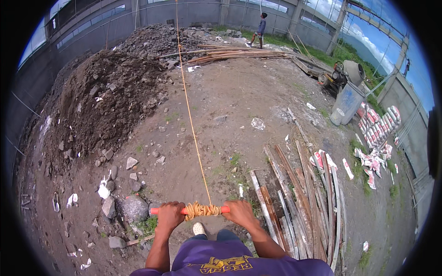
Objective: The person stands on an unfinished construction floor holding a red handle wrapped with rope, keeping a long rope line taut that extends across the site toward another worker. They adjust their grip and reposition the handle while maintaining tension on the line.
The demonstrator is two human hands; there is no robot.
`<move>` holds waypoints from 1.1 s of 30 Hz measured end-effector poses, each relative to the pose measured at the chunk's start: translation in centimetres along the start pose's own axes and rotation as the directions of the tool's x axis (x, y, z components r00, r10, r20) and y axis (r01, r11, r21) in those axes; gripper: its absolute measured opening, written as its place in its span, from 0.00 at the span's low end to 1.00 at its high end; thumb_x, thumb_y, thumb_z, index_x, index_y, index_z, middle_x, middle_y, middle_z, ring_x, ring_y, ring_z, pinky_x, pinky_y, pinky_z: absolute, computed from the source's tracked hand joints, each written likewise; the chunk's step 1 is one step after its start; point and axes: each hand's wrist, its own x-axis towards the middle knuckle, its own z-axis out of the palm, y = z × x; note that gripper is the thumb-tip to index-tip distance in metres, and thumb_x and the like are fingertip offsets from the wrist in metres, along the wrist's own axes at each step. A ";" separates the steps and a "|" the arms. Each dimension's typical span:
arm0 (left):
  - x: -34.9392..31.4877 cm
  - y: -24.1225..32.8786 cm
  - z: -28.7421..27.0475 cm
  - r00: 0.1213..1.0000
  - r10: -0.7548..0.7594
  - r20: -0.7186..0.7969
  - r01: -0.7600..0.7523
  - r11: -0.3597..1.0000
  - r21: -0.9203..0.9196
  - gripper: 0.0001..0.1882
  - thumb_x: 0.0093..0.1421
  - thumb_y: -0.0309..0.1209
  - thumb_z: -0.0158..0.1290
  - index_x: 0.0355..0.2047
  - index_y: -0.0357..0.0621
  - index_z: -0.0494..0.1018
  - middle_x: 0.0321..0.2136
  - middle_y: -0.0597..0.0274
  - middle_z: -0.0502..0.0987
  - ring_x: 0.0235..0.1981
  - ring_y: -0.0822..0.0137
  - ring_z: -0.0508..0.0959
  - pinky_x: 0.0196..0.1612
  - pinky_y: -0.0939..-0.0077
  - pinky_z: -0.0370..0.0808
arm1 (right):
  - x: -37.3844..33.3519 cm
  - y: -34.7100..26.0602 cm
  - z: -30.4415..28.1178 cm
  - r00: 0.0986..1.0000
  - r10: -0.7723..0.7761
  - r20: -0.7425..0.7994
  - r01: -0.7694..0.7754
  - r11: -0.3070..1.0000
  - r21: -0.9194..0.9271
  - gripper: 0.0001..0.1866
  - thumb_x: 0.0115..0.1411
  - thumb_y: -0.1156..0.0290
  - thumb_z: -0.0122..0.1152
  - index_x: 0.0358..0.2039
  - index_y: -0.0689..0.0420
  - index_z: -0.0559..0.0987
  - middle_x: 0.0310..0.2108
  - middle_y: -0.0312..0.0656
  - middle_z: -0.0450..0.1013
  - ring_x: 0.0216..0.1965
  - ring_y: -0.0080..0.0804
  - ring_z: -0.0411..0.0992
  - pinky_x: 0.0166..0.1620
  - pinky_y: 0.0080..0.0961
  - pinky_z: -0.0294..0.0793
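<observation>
A short orange-red pipe (225,209) lies level in front of my body, with yellow-orange rope (202,210) wound thickly round its middle. My left hand (171,215) is closed round the pipe left of the winding, and the pipe's end sticks out past it. On the other side, my right hand (241,214) is closed at the pipe's right end. From the winding, a taut orange cord (190,112) runs away from me and up past the top of the view, with a small knot partway along it.
Dark soil (110,87) and gravel (152,39) are heaped at left. Long planks (304,198) lie close on my right; more boards (239,54) lie farther off. A person (260,30) stands beyond them. A concrete mixer (353,72), a drum (348,103) and stacked sacks (380,124) stand at right. Rocks (136,208) lie near my left.
</observation>
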 end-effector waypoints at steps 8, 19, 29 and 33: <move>24.1 -5.3 1.2 0.979 0.202 0.043 -0.204 0.976 0.069 0.05 0.49 0.31 0.61 0.24 0.48 0.76 0.25 0.59 0.82 0.30 0.53 0.84 0.35 0.53 0.76 | 17.0 7.4 -1.8 0.966 0.252 -0.052 -0.245 0.962 0.120 0.12 0.53 0.62 0.70 0.31 0.54 0.78 0.32 0.46 0.81 0.37 0.55 0.81 0.40 0.52 0.78; 54.4 -10.7 5.3 0.995 -0.035 0.090 0.030 0.998 0.052 0.06 0.49 0.31 0.62 0.26 0.46 0.77 0.26 0.54 0.82 0.30 0.48 0.84 0.36 0.50 0.79 | 49.3 23.4 -9.2 0.997 0.010 -0.070 -0.007 0.999 0.048 0.09 0.52 0.64 0.70 0.30 0.54 0.80 0.29 0.46 0.81 0.34 0.53 0.81 0.38 0.50 0.79; 78.4 -21.2 11.4 0.984 -0.178 0.012 0.178 0.983 -0.042 0.06 0.49 0.31 0.63 0.28 0.49 0.78 0.27 0.59 0.83 0.32 0.51 0.85 0.37 0.52 0.79 | 79.2 32.3 -12.8 0.992 -0.121 -0.039 0.120 0.992 -0.034 0.09 0.53 0.64 0.69 0.30 0.54 0.81 0.31 0.44 0.82 0.35 0.51 0.81 0.43 0.48 0.78; 90.5 -28.3 13.0 0.994 -0.082 0.067 0.084 0.996 -0.026 0.06 0.49 0.33 0.62 0.29 0.51 0.79 0.26 0.60 0.83 0.32 0.52 0.85 0.37 0.53 0.78 | 90.6 33.8 -12.3 0.998 0.021 0.058 -0.017 0.998 -0.066 0.11 0.55 0.61 0.70 0.31 0.54 0.81 0.31 0.45 0.82 0.36 0.52 0.82 0.42 0.51 0.79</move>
